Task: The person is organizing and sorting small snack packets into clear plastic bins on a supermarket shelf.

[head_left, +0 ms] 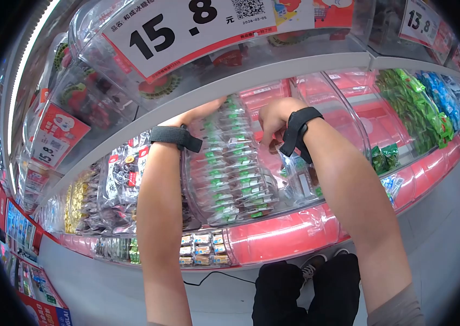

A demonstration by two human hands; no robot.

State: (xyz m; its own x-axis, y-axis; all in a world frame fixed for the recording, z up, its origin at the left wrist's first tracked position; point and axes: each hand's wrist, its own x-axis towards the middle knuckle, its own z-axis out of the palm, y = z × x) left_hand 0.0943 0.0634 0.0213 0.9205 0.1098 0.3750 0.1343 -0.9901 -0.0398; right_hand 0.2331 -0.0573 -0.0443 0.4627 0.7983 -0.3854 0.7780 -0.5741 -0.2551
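My left hand (201,112) reaches to the back of a clear bin, partly covered by the grey shelf edge. Its visible finger is stretched out along the far end of rows of small clear packets (230,157) with green-and-white marks. These packets stand upright, tightly lined up. My right hand (280,120) is over the right part of the same bin, its fingers curled down and closed. A bit of brown shows at its fingertips; I cannot tell what it is. Just below lie loose clear packets (301,176) with brown contents. Black straps circle both wrists.
Overhead hangs the grey shelf edge (273,73) with a large price sign (186,32). Bagged dark snacks (124,174) fill the bin at left. Green packets (409,108) and blue packets (447,95) lie at far right. A clear divider (344,114) stands right of my right hand.
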